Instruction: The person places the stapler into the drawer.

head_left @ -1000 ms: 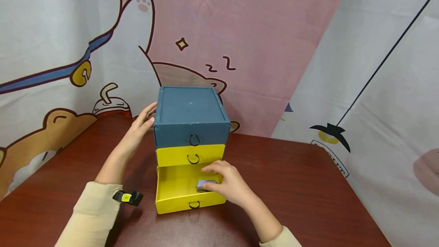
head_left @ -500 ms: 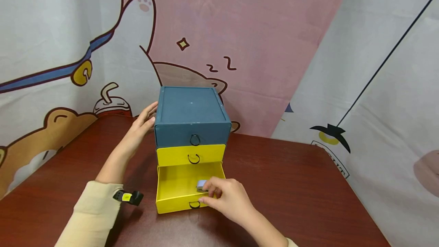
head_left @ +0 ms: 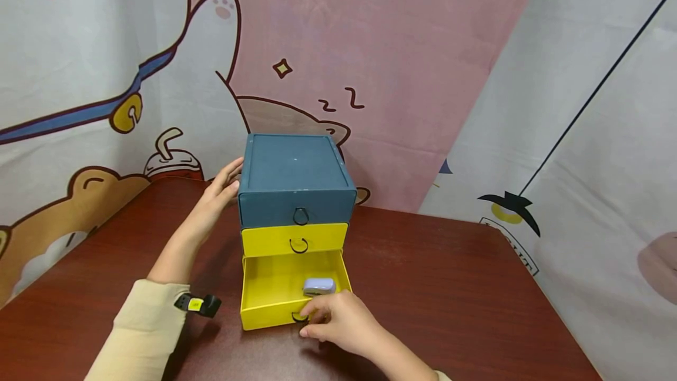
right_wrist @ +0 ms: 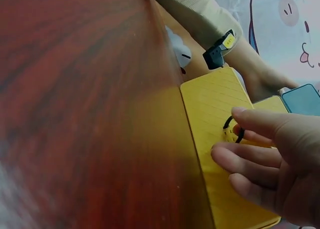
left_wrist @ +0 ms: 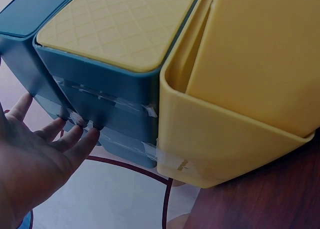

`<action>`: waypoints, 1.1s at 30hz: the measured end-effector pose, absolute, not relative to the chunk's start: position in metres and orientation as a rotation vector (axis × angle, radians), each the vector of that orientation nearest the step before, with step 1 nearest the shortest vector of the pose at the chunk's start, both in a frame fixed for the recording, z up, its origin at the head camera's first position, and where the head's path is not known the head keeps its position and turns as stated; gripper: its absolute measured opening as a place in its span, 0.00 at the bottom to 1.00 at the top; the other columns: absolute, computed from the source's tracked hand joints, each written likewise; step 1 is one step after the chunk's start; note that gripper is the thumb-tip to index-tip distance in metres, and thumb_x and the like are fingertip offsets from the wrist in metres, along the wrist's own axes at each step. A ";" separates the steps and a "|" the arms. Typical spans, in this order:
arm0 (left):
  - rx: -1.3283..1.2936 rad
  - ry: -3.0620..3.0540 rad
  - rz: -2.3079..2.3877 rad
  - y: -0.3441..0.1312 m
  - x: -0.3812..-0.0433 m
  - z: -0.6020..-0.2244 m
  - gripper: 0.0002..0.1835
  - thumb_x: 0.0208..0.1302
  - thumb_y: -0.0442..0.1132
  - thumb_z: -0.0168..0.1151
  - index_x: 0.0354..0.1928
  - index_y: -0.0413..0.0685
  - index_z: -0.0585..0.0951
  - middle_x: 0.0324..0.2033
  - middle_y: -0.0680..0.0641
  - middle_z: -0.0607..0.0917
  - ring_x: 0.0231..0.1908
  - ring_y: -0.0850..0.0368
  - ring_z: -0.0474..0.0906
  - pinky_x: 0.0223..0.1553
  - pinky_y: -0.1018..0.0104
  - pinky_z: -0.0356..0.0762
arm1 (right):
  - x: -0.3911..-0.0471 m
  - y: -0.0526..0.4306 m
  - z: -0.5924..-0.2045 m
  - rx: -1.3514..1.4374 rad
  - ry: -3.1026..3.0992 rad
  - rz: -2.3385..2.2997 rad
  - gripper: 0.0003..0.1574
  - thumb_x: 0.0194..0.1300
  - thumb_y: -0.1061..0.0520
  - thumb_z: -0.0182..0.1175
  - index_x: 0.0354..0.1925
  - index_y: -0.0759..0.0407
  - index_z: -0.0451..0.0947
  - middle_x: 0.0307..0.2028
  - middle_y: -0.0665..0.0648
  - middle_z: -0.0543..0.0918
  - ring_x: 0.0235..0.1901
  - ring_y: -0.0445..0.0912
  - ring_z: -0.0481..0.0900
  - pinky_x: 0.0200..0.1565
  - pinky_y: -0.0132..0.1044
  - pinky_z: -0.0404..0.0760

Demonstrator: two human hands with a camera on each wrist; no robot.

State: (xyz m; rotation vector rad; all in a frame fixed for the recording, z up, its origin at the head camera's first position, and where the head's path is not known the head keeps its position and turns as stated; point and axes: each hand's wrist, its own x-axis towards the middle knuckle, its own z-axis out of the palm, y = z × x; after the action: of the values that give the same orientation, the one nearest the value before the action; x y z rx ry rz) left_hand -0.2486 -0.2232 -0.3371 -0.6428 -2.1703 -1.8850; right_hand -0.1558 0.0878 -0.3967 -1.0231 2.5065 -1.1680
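A small desktop drawer unit stands on the table, its blue top drawer above yellow ones. Its bottom yellow drawer is pulled out. Inside that drawer lies a small rounded lilac object with a darker underside; its kind is unclear. My left hand rests its fingertips against the unit's left side, fingers extended, as the left wrist view also shows. At the drawer front, my right hand has thumb and forefinger spread around the black ring handle, with a gap between them.
The dark red-brown table extends to both sides of the unit. Behind it hangs a cartoon-printed cloth. A black strap with a yellow label sits on the left sleeve.
My right hand has drawn back from inside the bottom drawer, away from the lilac object, and moved down to the front handle. My left hand has stayed at the unit's side.
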 end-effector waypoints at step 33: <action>-0.646 -2.165 -1.885 -0.223 -0.249 -0.337 0.31 0.76 0.47 0.42 0.76 0.57 0.49 0.73 0.45 0.52 0.68 0.43 0.52 0.63 0.38 0.51 | -0.202 0.067 -0.414 -1.046 2.656 -1.173 0.06 0.59 0.52 0.68 0.27 0.43 0.81 0.27 0.36 0.80 0.28 0.33 0.76 0.33 0.30 0.75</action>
State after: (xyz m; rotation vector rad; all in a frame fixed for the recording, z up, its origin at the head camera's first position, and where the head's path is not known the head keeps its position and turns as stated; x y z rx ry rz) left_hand -0.2489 -0.2229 -0.3373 -0.6465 -2.1655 -1.8855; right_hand -0.2020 0.0671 -0.4143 -1.0465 2.6564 -1.1731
